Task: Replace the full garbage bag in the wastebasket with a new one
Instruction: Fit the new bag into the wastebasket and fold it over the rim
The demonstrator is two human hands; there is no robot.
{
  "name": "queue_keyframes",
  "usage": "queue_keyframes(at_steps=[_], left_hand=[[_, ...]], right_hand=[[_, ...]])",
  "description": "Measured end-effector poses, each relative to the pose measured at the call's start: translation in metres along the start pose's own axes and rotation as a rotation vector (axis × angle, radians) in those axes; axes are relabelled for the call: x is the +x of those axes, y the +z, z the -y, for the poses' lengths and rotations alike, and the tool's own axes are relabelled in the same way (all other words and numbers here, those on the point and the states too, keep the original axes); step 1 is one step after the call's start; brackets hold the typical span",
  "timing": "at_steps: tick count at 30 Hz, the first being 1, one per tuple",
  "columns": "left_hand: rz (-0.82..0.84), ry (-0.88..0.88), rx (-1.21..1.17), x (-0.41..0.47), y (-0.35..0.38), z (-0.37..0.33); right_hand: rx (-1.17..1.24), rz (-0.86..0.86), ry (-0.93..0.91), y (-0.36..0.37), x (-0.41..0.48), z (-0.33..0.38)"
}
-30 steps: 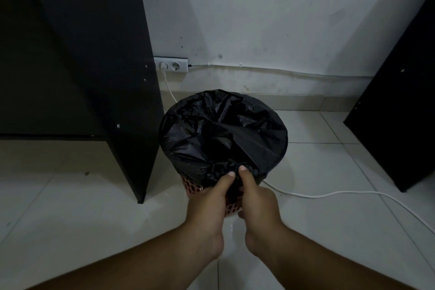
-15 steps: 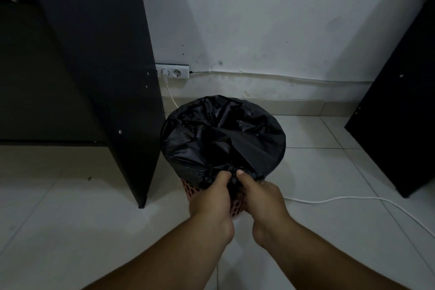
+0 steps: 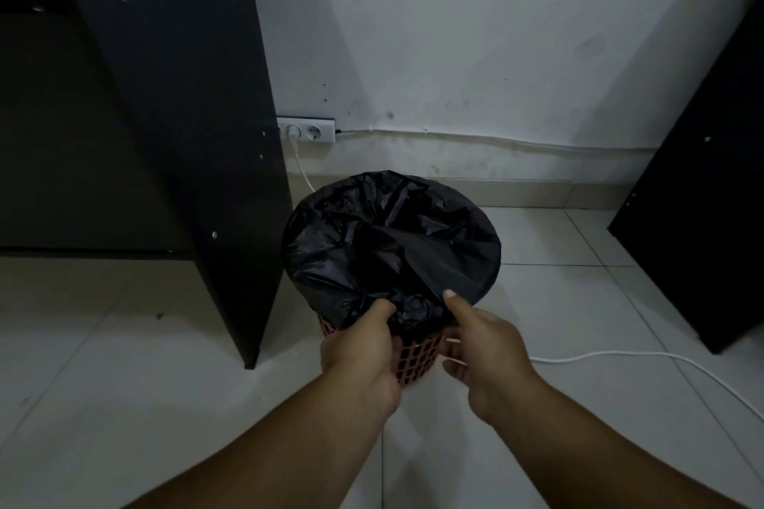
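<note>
Now apart, no longer thumb-to-thumb: left hand (image 3: pixel 359 347) pinching bunched black garbage bag (image 3: pixel 388 236), right hand (image 3: pixel 483 347) pinching its hem over red wastebasket (image 3: pixel 417 357); removal likely starting.

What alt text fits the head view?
The left hand and right hand pinch the bunched near edge of a black garbage bag stretched over a red lattice wastebasket on a pale tiled floor. A black furniture panel stands left of it; a white cable runs off right.

Black garbage bag (image 3: pixel 388 244) over red wastebasket (image 3: pixel 415 357), left hand (image 3: pixel 359 351), right hand (image 3: pixel 483 347) pinching bag
</note>
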State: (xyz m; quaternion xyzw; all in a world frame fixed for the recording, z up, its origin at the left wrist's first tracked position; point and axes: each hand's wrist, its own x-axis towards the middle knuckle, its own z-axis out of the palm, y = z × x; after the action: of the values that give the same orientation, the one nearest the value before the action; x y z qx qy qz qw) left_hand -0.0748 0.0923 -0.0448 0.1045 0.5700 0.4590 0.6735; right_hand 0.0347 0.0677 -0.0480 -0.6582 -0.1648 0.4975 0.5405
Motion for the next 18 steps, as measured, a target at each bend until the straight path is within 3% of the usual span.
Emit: queue_keyframes(at_steps=[10, 18], left_hand=[[-0.044, -0.042, -0.113, 0.017, -0.007, -0.015], [-0.061, -0.037, -0.122, 0.018, -0.001, -0.01]], right_hand=[[-0.002, 0.109, 0.054, 0.027, 0.002, -0.021], [0.025, 0.096, 0.114, 0.032, 0.006, -0.015]])
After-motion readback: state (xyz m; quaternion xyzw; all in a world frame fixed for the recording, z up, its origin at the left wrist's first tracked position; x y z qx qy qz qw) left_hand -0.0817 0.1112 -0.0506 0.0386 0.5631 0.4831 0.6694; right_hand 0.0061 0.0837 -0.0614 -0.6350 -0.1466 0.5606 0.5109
